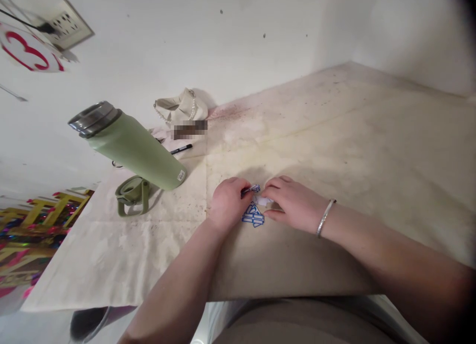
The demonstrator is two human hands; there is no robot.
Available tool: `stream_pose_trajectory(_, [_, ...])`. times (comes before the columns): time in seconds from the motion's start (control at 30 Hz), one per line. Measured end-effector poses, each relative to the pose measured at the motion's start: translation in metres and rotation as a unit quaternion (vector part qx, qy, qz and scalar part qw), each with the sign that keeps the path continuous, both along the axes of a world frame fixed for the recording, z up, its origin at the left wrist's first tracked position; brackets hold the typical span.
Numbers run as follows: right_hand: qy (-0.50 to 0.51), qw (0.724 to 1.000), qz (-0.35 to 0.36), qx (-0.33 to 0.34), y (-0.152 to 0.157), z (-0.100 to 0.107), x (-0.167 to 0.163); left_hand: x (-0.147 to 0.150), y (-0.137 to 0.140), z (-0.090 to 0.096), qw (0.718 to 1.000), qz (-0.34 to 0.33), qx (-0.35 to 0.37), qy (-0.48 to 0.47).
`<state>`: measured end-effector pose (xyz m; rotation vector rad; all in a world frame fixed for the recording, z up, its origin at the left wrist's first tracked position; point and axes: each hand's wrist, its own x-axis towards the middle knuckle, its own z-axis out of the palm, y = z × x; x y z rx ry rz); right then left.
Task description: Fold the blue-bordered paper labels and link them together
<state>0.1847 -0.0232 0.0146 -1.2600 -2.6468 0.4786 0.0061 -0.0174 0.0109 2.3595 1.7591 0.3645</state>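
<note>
Close above the cloth-covered table, my left hand point(229, 201) pinches a small blue-and-white strip point(255, 188) between thumb and fingers. Facing it, my right hand point(293, 202) has its fingers curled at a small whitish piece point(262, 201); its thumb is a little apart from the fingers. A silver bracelet point(326, 218) circles my right wrist. Just below the fingertips lie several flat white pieces with blue outlines point(253, 216), overlapping in a small cluster. What exactly these pieces are I cannot make out.
A tall green bottle point(136, 148) stands uncapped to the left, its green lid point(133, 195) beside it. Behind are a black pen point(181, 149) and a cream bag point(182, 106) with a beaded strap. A wall socket point(67, 29) holds a plug. Yellow racks point(44, 220) stand beyond the table's left edge.
</note>
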Motion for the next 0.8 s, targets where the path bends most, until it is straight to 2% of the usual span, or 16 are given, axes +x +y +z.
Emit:
stream_pose_trajectory(0.53, [0.022, 0.999, -0.018, -0.015, 0.0033, 0.0002, 0.0036, -0.0009, 0.0014, -0.0015, 0.999, -0.021, -0.001, -0.029])
stream_pose_trajectory(0.8, [0.018, 0.999, -0.020, -0.021, 0.0033, 0.0033, 0.0022, -0.0013, -0.0010, -0.0004, 0.997, -0.014, 0.028, -0.065])
